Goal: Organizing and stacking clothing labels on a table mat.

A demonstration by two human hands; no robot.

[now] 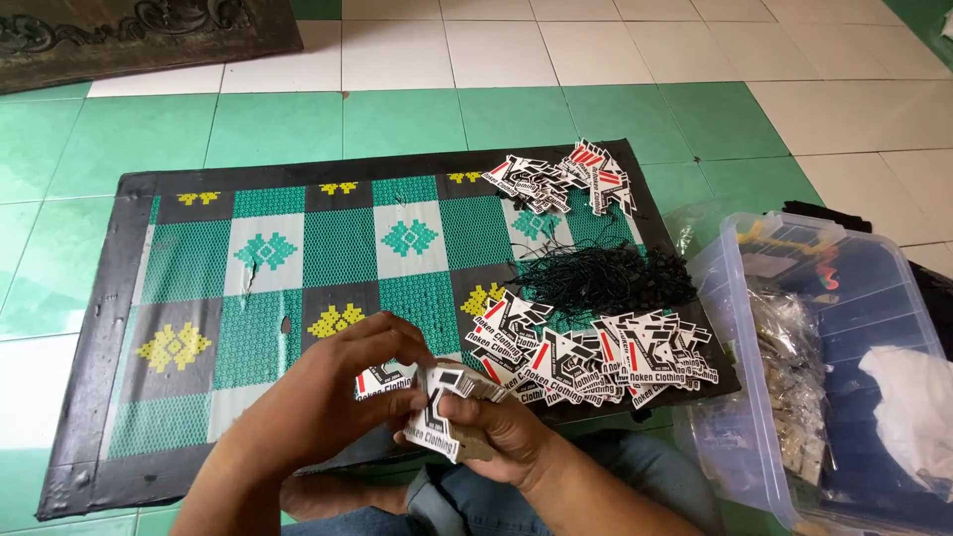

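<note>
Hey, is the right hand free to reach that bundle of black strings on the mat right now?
Probably not at once. The right hand is holding a stack of printed tags, which the left hand also touches. The black strings lie uncovered on the mat beyond, so the path looks free.

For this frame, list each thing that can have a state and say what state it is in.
left hand: pinching one tag off the stack
right hand: gripping a stack of tags
stack of tags: held, fanned
near pile of tags: loose, overlapping on mat
far pile of tags: loose heap
black strings: tangled bundle
mat: flat on floor, torn holes
plastic bin: lidless, filled
</note>
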